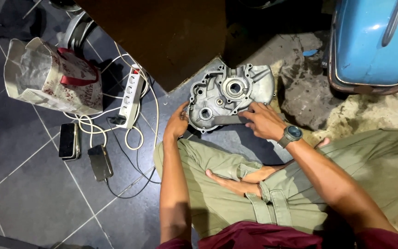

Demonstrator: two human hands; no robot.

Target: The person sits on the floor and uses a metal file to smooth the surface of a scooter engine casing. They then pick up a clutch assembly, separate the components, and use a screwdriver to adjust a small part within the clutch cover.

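Resting on the dark tiled floor (pixel 33 184) before a seated person's knees, a grey metal engine casing (pixel 229 94) is steadied by the left hand (pixel 177 124), fingers clamped on its edge, while the right hand (pixel 264 121) presses a flat dark strip (pixel 230 120) across it, fingers pinched together. Two phones (pixel 84 152), a power strip (pixel 130 92) and a bag (pixel 51 76) lie nearby.

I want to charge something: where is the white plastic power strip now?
The white plastic power strip lies on the dark tiled floor, left of the grey metal engine casing, beside the paper bag.
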